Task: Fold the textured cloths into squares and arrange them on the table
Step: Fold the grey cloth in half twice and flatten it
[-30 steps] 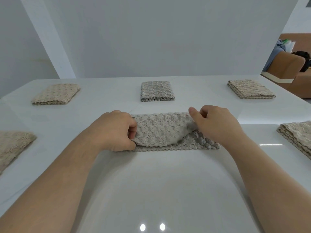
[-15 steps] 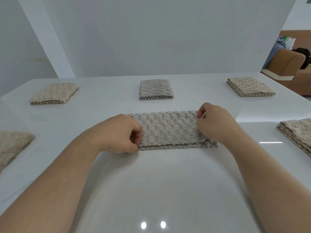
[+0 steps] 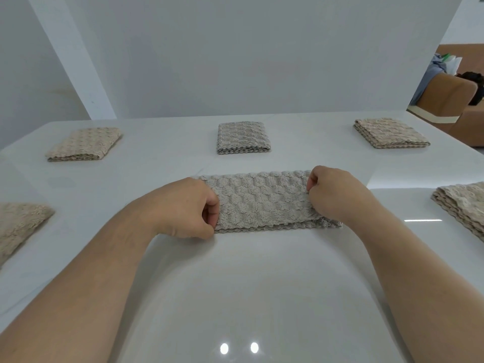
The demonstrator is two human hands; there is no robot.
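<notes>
Step in hand: I was partway through one piece. The grey cloth (image 3: 262, 203) was a long strip, folded once lengthwise, and I reckon I was squaring up that first fold.
Where it was: flat on the white table (image 3: 235, 284), dead centre of the frame, running left to right between my hands.
Left hand (image 3: 188, 208): fingers curled in, pinching the left end of the strip.
Right hand (image 3: 332, 195): same deal, curled and clamped on the right end.
Edges: the top layer sat a little short of the bottom one along the near side. A corner of the bottom layer poked out at the lower right of my right hand.
Already sorted, by the look of it: three folded squares sat well apart across the top of the frame. They were the beige one upper left (image 3: 83, 144), the grey one upper middle (image 3: 243, 137) and the beige one upper right (image 3: 390, 133).
More at the sides: the beige stack at the right edge (image 3: 463, 203) and the beige cloth at the left edge (image 3: 18, 224) were both cut off by the frame. Couldn't tell how neat the left one was.
Next move, my guess: get the layers flush first. Then pin one end down and carry the other end across to turn the strip into a square.
What it needed: an even pull from both ends, because this fluffy stuff looked thick enough to slide or bulge at the crease.
Background: a brown sofa (image 3: 445, 100) in the upper right, nothing to do with the job.
</notes>
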